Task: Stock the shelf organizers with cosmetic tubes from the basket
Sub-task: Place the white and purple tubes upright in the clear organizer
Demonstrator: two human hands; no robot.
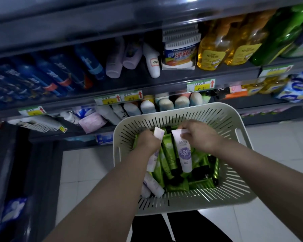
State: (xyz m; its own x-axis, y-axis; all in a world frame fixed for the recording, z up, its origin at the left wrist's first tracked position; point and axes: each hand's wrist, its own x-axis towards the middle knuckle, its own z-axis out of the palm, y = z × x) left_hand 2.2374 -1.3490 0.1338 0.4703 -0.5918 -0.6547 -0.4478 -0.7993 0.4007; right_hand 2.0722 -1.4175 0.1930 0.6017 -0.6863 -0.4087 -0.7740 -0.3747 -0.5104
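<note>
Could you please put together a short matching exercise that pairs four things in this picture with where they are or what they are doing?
Things:
1. right hand
2. green tubes
3. yellow bottles
4. price tags

Places or states:
A. standing on a shelf
B. grips a white tube
C. fixed along shelf edges
D. lying in the basket

Pairs: 1-B; 2-D; 3-A; 4-C

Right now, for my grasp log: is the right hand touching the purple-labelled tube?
Touching: head view shows the right hand pinching the purple-labelled tube by its crimp.
</note>
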